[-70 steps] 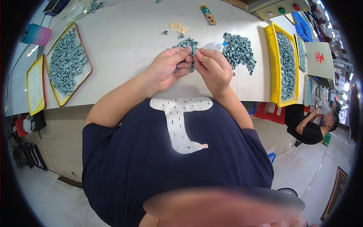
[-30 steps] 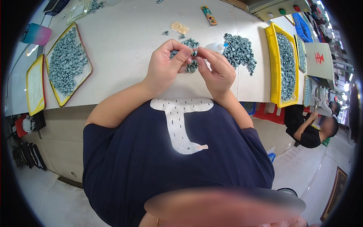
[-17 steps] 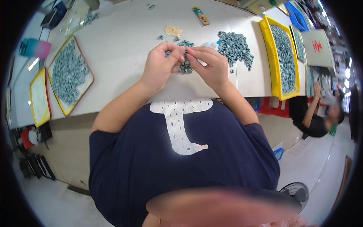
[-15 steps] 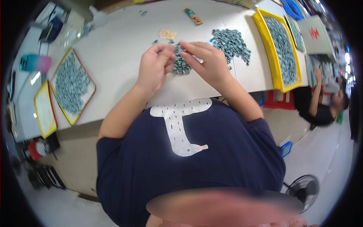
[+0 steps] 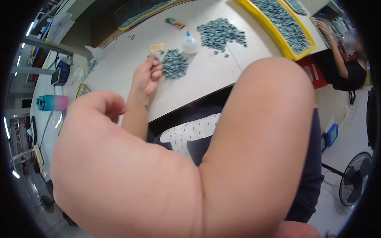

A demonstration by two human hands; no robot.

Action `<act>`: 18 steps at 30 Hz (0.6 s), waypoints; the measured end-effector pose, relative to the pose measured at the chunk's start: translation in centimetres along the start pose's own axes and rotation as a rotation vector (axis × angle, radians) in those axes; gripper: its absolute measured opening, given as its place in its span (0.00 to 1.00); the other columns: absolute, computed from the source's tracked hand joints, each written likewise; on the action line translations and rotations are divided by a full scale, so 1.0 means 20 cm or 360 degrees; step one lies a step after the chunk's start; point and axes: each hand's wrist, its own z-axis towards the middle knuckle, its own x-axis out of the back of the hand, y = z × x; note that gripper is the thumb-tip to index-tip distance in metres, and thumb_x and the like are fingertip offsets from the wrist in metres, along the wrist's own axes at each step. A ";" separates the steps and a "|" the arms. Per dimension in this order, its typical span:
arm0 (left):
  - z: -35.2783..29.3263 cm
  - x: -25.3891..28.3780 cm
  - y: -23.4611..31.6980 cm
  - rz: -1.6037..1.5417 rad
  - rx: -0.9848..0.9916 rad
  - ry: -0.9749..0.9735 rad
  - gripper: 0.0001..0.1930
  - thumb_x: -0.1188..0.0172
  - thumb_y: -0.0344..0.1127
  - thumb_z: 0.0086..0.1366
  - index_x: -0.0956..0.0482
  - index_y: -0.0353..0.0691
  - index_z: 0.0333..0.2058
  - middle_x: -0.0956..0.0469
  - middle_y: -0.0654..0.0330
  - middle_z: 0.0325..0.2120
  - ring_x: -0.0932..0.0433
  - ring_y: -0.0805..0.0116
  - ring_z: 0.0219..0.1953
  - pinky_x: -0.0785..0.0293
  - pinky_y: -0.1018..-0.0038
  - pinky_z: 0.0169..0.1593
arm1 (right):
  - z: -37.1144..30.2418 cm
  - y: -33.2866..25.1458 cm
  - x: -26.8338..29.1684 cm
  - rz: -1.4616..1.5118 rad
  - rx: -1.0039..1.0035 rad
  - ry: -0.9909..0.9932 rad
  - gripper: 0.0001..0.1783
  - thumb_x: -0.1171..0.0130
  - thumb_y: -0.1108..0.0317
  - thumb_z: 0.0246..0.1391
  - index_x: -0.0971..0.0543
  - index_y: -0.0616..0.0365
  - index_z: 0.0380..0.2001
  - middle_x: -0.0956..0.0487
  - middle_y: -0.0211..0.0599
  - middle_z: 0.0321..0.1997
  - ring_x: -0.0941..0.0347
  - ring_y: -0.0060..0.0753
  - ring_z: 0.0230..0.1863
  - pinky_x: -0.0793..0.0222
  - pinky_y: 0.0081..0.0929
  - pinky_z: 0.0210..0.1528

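I see the left hand (image 5: 147,75), fingers curled, just left of the small pile of grey-green pieces (image 5: 174,64) on the white table (image 5: 194,85); can't tell if it grips one. Right hand (image 5: 115,154) close to camera, fingers bent, contents unclear to me.

2 grey-green pebble heaps. Btwn the small heap (image 5: 175,65) & the larger heap (image 5: 220,33), a round white plastic squeeze bottle w/ blue tip (image 5: 189,45) fills most of the gap. Open: bare white tabletop (image 5: 204,81) in front of both, plus a strip btwn larger heap & long yellow plastic tray (image 5: 265,27). L hand (image 5: 148,76) bars small heap's L side; bent bare R arm (image 5: 258,127) blocks foreground.
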 end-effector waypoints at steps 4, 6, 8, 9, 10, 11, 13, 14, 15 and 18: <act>-0.02 -0.02 0.02 -0.0118 -0.0029 -0.0216 0.09 0.49 0.36 0.70 0.35 0.39 0.32 0.37 0.67 0.24 0.46 0.82 0.21 0.51 0.87 0.18 | -0.14 -0.16 0.03 -0.0096 -0.0114 0.0094 0.12 0.42 0.74 0.51 0.19 0.63 0.41 0.19 0.41 0.38 0.23 0.34 0.35 0.27 0.25 0.38; -0.01 -0.03 0.02 -0.0124 -0.0044 -0.0201 0.11 0.50 0.38 0.70 0.35 0.38 0.31 0.38 0.67 0.24 0.47 0.82 0.21 0.53 0.86 0.18 | -0.22 -0.24 0.04 -0.0135 -0.0180 0.0159 0.12 0.42 0.74 0.52 0.19 0.63 0.41 0.19 0.41 0.38 0.23 0.32 0.35 0.28 0.24 0.38; -0.02 -0.02 0.03 -0.0142 -0.0060 -0.0168 0.13 0.51 0.39 0.71 0.36 0.37 0.30 0.40 0.67 0.24 0.48 0.81 0.21 0.53 0.86 0.18 | -0.31 -0.30 0.06 -0.0189 -0.0274 0.0251 0.12 0.42 0.74 0.53 0.19 0.64 0.41 0.19 0.41 0.37 0.23 0.30 0.35 0.28 0.23 0.38; -0.02 -0.02 0.04 -0.0126 -0.0064 -0.0189 0.13 0.51 0.39 0.71 0.36 0.37 0.30 0.40 0.67 0.24 0.48 0.81 0.21 0.53 0.86 0.17 | -0.34 -0.35 0.06 -0.0211 -0.0300 0.0291 0.12 0.42 0.74 0.54 0.19 0.64 0.41 0.19 0.41 0.37 0.23 0.30 0.35 0.28 0.22 0.37; -0.01 -0.01 0.04 -0.0125 -0.0067 -0.0186 0.12 0.51 0.39 0.71 0.36 0.37 0.30 0.40 0.67 0.24 0.48 0.81 0.21 0.53 0.86 0.17 | -0.39 -0.38 0.08 -0.0242 -0.0382 0.0363 0.11 0.42 0.74 0.54 0.19 0.64 0.41 0.19 0.40 0.37 0.23 0.29 0.35 0.28 0.21 0.37; -0.01 -0.01 0.04 -0.0124 -0.0069 -0.0183 0.12 0.51 0.39 0.71 0.36 0.38 0.30 0.40 0.67 0.24 0.48 0.81 0.21 0.53 0.86 0.17 | -0.42 -0.42 0.09 -0.0271 -0.0447 0.0418 0.11 0.43 0.74 0.54 0.19 0.65 0.41 0.19 0.40 0.37 0.23 0.28 0.35 0.28 0.21 0.37; 0.00 0.00 0.04 -0.0096 -0.0086 -0.0205 0.12 0.51 0.38 0.71 0.36 0.38 0.30 0.40 0.67 0.24 0.48 0.81 0.21 0.53 0.85 0.17 | -0.49 -0.49 0.10 -0.0339 -0.0605 0.0558 0.11 0.43 0.74 0.55 0.19 0.65 0.41 0.18 0.40 0.36 0.23 0.26 0.34 0.28 0.19 0.37; 0.00 0.00 0.04 -0.0091 -0.0072 -0.0246 0.12 0.51 0.38 0.71 0.36 0.38 0.30 0.39 0.67 0.24 0.48 0.81 0.21 0.53 0.85 0.17 | -0.53 -0.52 0.10 -0.0382 -0.0698 0.0645 0.11 0.43 0.74 0.56 0.19 0.66 0.41 0.18 0.40 0.36 0.23 0.25 0.34 0.28 0.18 0.37; 0.00 0.01 0.04 -0.0094 -0.0068 -0.0224 0.12 0.51 0.38 0.71 0.36 0.37 0.30 0.39 0.67 0.24 0.48 0.81 0.21 0.53 0.85 0.17 | -0.56 -0.54 0.10 -0.0423 -0.0797 0.0731 0.11 0.43 0.74 0.56 0.19 0.66 0.41 0.18 0.40 0.36 0.23 0.25 0.34 0.28 0.18 0.37; 0.01 0.03 0.05 -0.0134 -0.0047 -0.0267 0.11 0.50 0.37 0.71 0.36 0.37 0.31 0.38 0.67 0.24 0.47 0.81 0.22 0.53 0.85 0.17 | -0.69 -0.53 0.10 -0.0519 -0.1129 0.0896 0.10 0.43 0.74 0.57 0.19 0.67 0.42 0.18 0.39 0.36 0.23 0.22 0.34 0.28 0.16 0.37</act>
